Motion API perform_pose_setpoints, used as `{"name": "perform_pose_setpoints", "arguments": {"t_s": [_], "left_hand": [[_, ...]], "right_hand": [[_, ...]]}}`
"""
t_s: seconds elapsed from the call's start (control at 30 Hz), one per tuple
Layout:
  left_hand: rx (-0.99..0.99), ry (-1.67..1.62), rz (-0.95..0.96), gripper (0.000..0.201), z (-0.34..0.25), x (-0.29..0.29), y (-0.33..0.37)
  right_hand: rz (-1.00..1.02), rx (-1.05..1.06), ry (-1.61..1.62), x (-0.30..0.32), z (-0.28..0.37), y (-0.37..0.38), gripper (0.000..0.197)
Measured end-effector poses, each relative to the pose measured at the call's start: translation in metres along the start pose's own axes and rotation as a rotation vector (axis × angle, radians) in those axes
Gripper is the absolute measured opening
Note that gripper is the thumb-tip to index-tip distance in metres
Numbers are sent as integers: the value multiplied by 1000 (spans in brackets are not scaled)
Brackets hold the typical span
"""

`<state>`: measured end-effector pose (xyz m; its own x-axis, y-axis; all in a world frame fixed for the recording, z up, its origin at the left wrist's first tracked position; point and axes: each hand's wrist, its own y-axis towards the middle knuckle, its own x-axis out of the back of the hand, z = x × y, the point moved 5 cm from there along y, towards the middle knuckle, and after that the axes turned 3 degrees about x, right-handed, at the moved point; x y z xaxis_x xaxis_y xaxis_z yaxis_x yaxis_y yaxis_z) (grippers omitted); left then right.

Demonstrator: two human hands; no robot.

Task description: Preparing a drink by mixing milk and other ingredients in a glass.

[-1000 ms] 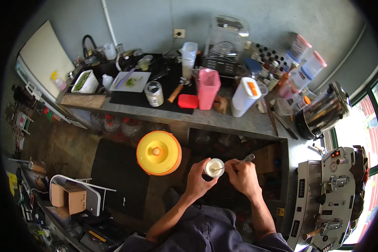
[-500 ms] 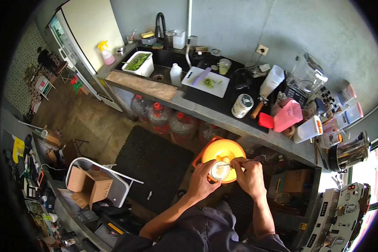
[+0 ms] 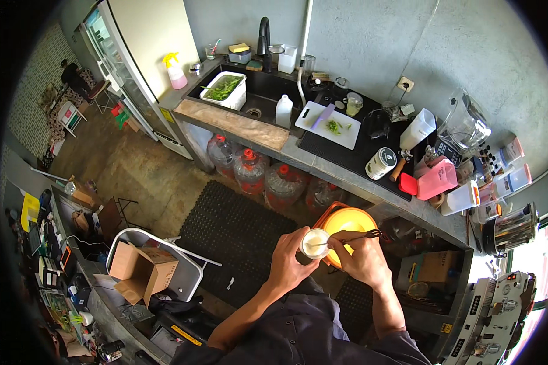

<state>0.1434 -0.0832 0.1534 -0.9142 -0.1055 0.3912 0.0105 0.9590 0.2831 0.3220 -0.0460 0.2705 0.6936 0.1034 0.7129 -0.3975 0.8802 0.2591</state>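
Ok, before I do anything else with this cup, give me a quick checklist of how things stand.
1. Left hand wrapped around the small cup: ok.
2. Right hand gripping the slim utensil, its other end in the cup: ok.
3. Creamy white contents mixed evenly: cannot tell; too small to judge.
4. Yellow lid on the floor-level container seated all round: cannot tell; the hands hide part of it.
5. White cutting board free to set the cup on: not ok; a purple knife and chopped greens lie on it.
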Motion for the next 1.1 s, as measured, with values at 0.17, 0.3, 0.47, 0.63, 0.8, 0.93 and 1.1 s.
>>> {"name": "perform_pose_setpoints", "arguments": {"t_s": [0.17,0.3,0.47,0.63,0.8,0.93,1.1], "left_hand": [[-14,-23,17,86,2,11,-2],[-16,-47,78,85,0,5,-2],[-59,-56,156,84,-15,-13,-3],[-150,-82,313,84,-44,-50,-17],[-269,-115,493,84,-85,-101,-59],[-304,-246,680,83,-117,-144,-113],[-522,-252,777,80,-161,-186,-203]], "right_hand": [[-16,-89,-10,1,11,-5,12],[-87,-185,-126,6,14,-22,11],[-97,-189,-188,16,17,-53,12],[-242,-216,-144,41,22,-107,12],[-443,-376,-270,72,31,-201,11],[-480,-512,-245,87,51,-297,12],[-578,-748,-292,86,83,-416,13]]}}
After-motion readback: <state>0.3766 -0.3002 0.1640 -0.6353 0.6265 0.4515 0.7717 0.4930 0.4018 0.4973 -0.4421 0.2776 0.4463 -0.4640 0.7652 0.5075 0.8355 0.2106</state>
